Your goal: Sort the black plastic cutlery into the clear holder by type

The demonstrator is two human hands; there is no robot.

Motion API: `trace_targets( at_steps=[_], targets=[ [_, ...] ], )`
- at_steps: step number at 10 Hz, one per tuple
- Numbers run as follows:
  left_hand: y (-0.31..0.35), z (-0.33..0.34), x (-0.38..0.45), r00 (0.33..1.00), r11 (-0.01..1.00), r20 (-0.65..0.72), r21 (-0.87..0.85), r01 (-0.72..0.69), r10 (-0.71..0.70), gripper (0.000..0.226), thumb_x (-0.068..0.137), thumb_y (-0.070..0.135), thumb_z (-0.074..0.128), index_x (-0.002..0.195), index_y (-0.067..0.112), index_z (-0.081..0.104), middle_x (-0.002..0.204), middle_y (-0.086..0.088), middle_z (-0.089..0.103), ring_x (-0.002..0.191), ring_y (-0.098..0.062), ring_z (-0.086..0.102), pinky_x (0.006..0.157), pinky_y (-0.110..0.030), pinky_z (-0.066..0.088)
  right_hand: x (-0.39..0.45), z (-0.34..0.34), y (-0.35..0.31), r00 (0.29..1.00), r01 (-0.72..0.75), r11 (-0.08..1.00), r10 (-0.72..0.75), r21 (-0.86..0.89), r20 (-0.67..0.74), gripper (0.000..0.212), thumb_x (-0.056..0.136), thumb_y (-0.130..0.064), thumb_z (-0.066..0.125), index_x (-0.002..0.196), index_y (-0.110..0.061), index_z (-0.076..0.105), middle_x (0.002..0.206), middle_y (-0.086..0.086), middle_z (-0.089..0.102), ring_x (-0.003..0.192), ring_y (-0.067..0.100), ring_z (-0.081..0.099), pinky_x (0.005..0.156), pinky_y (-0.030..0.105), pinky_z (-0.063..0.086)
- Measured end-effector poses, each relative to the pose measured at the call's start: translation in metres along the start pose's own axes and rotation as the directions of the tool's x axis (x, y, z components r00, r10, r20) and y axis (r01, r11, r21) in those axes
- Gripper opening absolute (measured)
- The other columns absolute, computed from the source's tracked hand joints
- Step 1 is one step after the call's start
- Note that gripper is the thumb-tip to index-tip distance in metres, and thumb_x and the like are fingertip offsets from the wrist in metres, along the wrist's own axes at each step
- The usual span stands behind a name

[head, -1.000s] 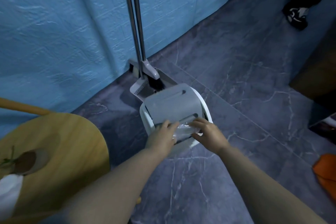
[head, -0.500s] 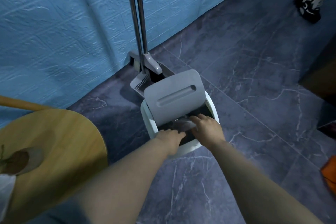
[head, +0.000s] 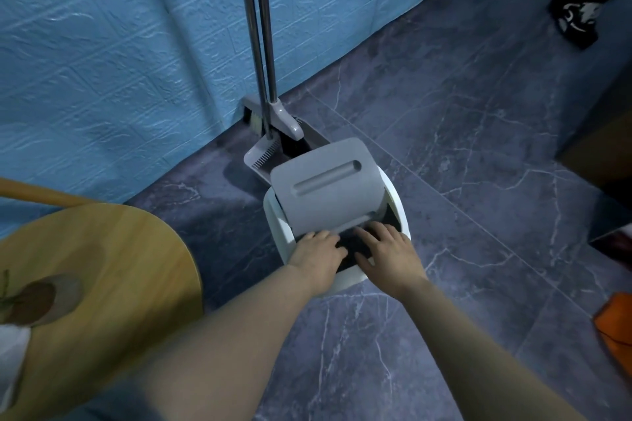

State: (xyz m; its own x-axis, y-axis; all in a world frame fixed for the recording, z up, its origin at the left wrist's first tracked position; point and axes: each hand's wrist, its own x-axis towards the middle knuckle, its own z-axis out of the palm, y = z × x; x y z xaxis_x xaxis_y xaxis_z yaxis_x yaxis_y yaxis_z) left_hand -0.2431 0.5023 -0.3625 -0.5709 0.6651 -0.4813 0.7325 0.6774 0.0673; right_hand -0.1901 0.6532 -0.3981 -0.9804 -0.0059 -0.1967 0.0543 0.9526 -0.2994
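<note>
Gone from between the hands is the clear plastic piece held a second ago. Both the left hand [head: 316, 255] and the right hand [head: 386, 249] are now spread flat with nothing grasped, over the dark opening of the white trash bin [head: 280, 232], just below its raised grey lid [head: 326, 190]. Black cutlery and holder cannot be made out; the opening is perhaps too dark.

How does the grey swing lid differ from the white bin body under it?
The grey swing lid is a flat, tilted panel with a long recessed groove; the white plastic bin body is a rounded, upright tub. The lid is grey, the body white. Both look like smooth plastic.
</note>
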Motion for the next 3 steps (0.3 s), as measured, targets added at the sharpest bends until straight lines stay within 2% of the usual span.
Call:
trace_targets(
  at_steps=[1,2,3],
  targets=[
    [0.002,-0.008,-0.011,0.993,0.998,-0.119,-0.056,0.01,-0.017,0.046,0.09,0.005,0.048,0.134,0.017,0.046,0.139,-0.006,0.035,0.13,-0.023,0.032,0.106,-0.035,0.027,-0.011,-0.003,0.001,0.998,0.023,1.0,-0.022,0.009,-0.065,0.046,0.083,-0.025,0.069,0.127,-0.014,0.06,0.128,0.011,0.058,0.118,0.033,0.054,0.095,0.043,0.045],
    [0.0,-0.015,-0.023,0.981,0.986,-0.175,-0.158,0.053,-0.08,0.053,0.09,0.003,0.047,0.139,0.021,0.04,0.138,-0.005,0.034,0.13,-0.023,0.031,0.105,-0.037,0.028,-0.019,-0.007,0.0,0.99,0.046,0.999,-0.043,0.015,-0.136,0.044,0.077,-0.02,0.073,0.12,-0.012,0.065,0.12,0.012,0.062,0.109,0.033,0.06,0.085,0.042,0.05],
    [-0.001,-0.027,-0.041,0.994,0.985,-0.085,-0.163,0.055,-0.069,0.061,0.09,0.004,0.048,0.145,0.023,0.03,0.143,-0.006,0.031,0.133,-0.024,0.029,0.109,-0.036,0.025,-0.028,-0.02,-0.007,0.999,0.021,1.0,-0.021,-0.003,-0.039,0.046,0.086,-0.024,0.064,0.13,-0.014,0.057,0.133,0.012,0.054,0.122,0.032,0.051,0.098,0.042,0.043]
  ],
)
